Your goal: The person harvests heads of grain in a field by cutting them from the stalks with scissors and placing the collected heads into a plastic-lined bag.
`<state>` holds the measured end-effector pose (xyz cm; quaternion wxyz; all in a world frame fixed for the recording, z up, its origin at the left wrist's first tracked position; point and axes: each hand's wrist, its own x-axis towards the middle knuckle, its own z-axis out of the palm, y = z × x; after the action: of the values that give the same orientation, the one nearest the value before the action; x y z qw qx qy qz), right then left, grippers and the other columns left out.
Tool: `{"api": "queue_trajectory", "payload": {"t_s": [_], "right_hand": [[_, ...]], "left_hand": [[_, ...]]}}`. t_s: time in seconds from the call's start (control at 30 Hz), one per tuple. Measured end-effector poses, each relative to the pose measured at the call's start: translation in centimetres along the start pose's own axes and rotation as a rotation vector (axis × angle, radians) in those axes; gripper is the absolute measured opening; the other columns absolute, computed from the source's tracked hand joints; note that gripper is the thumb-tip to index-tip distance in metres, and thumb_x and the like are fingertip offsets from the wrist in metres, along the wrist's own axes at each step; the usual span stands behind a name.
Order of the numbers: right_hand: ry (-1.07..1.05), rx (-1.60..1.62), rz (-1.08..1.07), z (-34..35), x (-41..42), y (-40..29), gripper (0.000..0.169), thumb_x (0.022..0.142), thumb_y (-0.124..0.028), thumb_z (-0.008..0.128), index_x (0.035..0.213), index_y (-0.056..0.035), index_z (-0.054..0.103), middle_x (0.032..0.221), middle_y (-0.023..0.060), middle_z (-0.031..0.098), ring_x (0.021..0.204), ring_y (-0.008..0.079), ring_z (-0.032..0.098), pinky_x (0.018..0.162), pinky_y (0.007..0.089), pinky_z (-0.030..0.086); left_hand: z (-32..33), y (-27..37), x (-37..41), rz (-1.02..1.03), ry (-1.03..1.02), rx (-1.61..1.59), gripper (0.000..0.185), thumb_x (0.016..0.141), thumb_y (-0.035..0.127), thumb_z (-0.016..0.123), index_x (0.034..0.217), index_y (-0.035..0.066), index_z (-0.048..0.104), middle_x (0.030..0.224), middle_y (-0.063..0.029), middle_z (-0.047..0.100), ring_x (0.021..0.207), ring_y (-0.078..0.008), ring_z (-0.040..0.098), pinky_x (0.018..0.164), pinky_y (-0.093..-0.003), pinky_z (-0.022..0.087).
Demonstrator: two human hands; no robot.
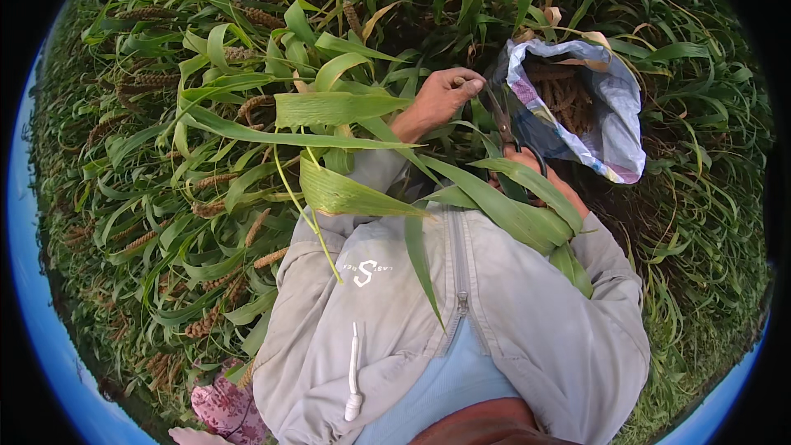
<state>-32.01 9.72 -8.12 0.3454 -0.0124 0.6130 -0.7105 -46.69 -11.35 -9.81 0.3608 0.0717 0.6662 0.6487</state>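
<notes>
My left hand (439, 99) is closed with thumb and finger together on what looks like a plant stalk; only a small end shows. My right hand (544, 179), partly behind long green leaves (519, 216), grips the black handles of metal scissors (502, 120). Their blades point up toward my left fingertips. Just right of the scissors stands an open woven plastic sack (618, 111), with brown seed heads (565, 99) of what looks like foxtail millet inside. Broad leaves (340, 109) lie across my left forearm and in front of my jacket.
Dense millet plants surround me, with many brown seed heads (213, 315) standing or drooping on the left. Leaves and dry blades press close around the sack. At the lower left, pink floral cloth (225, 402) shows, apparently another person's clothing. Dark ground shows below the sack.
</notes>
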Motion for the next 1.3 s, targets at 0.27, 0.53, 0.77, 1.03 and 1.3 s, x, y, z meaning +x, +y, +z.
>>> {"api": "queue_trajectory", "payload": {"t_s": [0.27,0.53,0.77,1.03,1.3], "right_hand": [[-0.159,-0.207,-0.441,-0.4,0.4,1.7,0.018,0.092,-0.014,0.061,0.103,-0.0003,0.063,0.088,0.0091,0.069,0.073,0.0173,0.065,0.065,0.0316,0.052],[0.044,-0.397,-0.529,0.0,3.7,2.9,0.028,0.094,-0.027,0.059,0.092,-0.0003,0.064,0.074,0.0029,0.059,0.063,0.0127,0.054,0.055,0.0306,0.039],[0.095,0.17,0.063,1.2,3.6,-2.3,0.028,0.092,-0.029,0.064,0.079,-0.0058,0.057,0.07,-0.0032,0.047,0.066,0.0079,0.048,0.059,0.0315,0.04],[0.123,-0.568,-0.072,-2.1,11.8,-9.3,0.032,0.084,-0.031,0.058,0.078,0.0001,0.051,0.066,0.0062,0.05,0.063,0.0171,0.045,0.058,0.0353,0.04],[0.056,-0.757,0.014,1.0,21.4,-13.9,0.037,0.081,-0.032,0.064,0.079,0.0044,0.057,0.06,0.0082,0.052,0.054,0.0165,0.05,0.051,0.033,0.043]], "left_hand": [[-1.3,1.2,2.0,0.059,-0.025,-0.227,0.041,0.098,0.034,0.061,0.115,-0.003,0.064,0.105,-0.0121,0.071,0.099,-0.0167,0.065,0.09,-0.0303,0.049],[-2.9,1.7,0.7,0.214,0.183,-0.439,0.035,0.099,0.033,0.059,0.101,-0.002,0.063,0.078,-0.0064,0.064,0.071,-0.016,0.064,0.073,-0.0296,0.053],[-14.4,3.6,1.2,0.531,1.186,0.349,0.038,0.097,0.02,0.058,0.125,-0.005,0.055,0.091,-0.0074,0.062,0.077,-0.019,0.061,0.073,-0.0316,0.052],[-15.3,2.2,1.5,0.334,0.526,-0.015,0.024,0.091,0.025,0.069,0.093,0.001,0.065,0.069,0.0004,0.058,0.057,-0.0099,0.051,0.057,-0.0248,0.041],[-14.6,2.5,-3.9,0.218,0.426,0.384,0.03,0.092,0.029,0.066,0.103,0.001,0.065,0.086,-0.0018,0.064,0.075,-0.0099,0.055,0.064,-0.027,0.046]]}}
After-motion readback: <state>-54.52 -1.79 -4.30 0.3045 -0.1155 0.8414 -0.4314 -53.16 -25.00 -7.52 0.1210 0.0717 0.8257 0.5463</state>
